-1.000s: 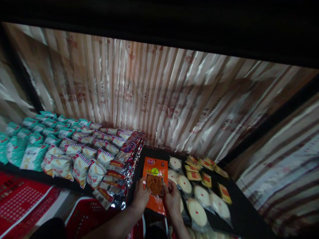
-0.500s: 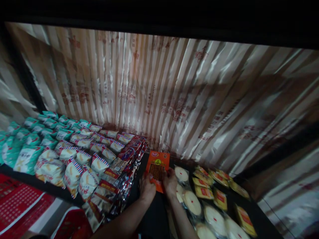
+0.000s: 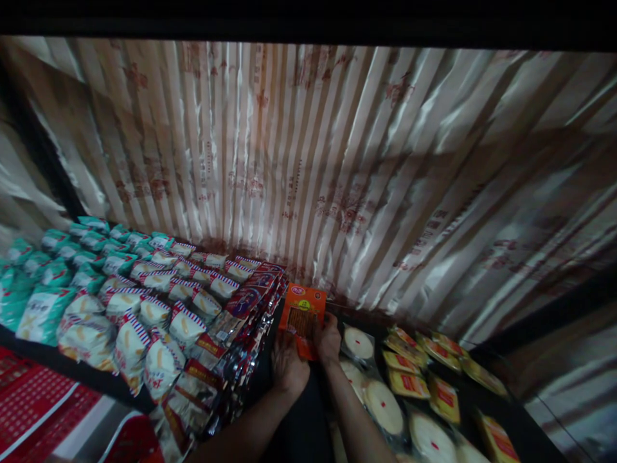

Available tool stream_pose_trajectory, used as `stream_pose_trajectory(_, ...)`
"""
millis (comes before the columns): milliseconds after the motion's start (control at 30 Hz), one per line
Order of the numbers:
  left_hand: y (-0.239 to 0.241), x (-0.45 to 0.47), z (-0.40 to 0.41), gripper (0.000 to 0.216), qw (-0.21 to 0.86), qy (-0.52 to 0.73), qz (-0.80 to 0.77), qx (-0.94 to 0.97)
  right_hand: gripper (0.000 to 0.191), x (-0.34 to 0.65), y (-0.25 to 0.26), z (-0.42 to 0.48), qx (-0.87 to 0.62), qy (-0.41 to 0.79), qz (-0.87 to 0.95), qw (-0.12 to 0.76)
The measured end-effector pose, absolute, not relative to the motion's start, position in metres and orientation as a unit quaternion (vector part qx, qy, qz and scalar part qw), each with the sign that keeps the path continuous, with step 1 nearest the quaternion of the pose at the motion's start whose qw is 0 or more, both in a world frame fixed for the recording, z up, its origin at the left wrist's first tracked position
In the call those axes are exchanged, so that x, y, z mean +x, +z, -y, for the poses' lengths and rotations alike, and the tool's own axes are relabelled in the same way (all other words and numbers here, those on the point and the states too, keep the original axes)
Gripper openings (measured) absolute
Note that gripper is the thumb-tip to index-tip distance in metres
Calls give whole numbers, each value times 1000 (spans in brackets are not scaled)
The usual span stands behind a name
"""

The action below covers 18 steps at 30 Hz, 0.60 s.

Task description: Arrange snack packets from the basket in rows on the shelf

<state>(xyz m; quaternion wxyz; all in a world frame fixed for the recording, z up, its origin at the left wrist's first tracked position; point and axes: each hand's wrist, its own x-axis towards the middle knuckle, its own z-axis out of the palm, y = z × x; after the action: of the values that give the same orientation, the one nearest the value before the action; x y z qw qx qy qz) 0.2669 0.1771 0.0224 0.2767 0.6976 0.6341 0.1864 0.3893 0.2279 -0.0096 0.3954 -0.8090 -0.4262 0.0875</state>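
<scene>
An orange snack packet [image 3: 304,299] with a picture of brown sticks and a yellow-green round label lies at the back of the dark shelf, close to the striped sheet. At its lower left edge is my left hand [image 3: 290,366], fingers on the packet. My right hand [image 3: 328,339] grips its right side. Just left of the packet are stacked dark red and silver packs [image 3: 250,292]. To the right of my right hand lie round white flatbreads [image 3: 359,342] in clear wrapping.
Yellow packets [image 3: 407,384] with red labels lie at the right. Rows of white snack bags [image 3: 161,363] and teal bags [image 3: 45,315] fill the left. Red baskets [image 3: 29,399] stand at the lower left. A dark beam [image 3: 308,26] crosses above; a striped plastic sheet [image 3: 270,161] hangs behind.
The orange packet has moved slightly up and back, with both hands still on it. My left hand has turned a little and sits lower on the packet. The camera view has shifted slightly.
</scene>
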Motion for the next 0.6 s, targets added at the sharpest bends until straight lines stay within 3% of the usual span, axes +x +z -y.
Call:
stream_pose_trajectory(400,40,267,-166,56,295,253,-593,705,37,382,-20,-232,-726,-4,547,417)
stream_pose_trajectory(600,13,229,-114,55,253,354,-555,709,53,337,3,-243,-675,186,542,465)
